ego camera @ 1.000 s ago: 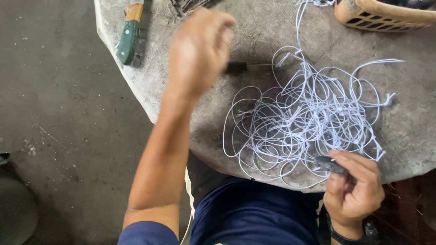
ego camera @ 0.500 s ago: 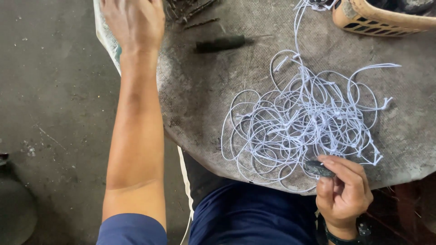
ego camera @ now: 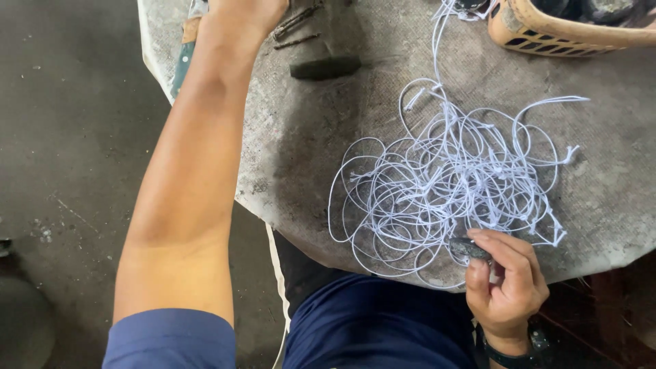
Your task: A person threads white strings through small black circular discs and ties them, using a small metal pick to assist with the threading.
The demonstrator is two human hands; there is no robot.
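Observation:
My right hand [ego camera: 504,283] is at the near edge of the round grey table [ego camera: 307,150], fingers pinched on a small dark flat piece [ego camera: 469,247]. That piece touches the near side of a loose tangle of white string loops [ego camera: 451,178] spread over the table. My left arm reaches across to the far left of the table. Only the wrist and heel of my left hand [ego camera: 244,12] show at the top edge, and its fingers are cut off. It is beside a green-handled knife [ego camera: 183,63] and some thin dark sticks [ego camera: 295,24].
A short dark bar [ego camera: 325,67] lies on the table just right of my left forearm. A tan slotted basket [ego camera: 560,31] stands at the far right, with string trailing up beside it. Bare concrete floor [ego camera: 68,137] lies left of the table edge.
My left hand has swung from over the table's middle to the far left and up out of the frame. The dark bar it covered now shows. My right hand keeps its hold.

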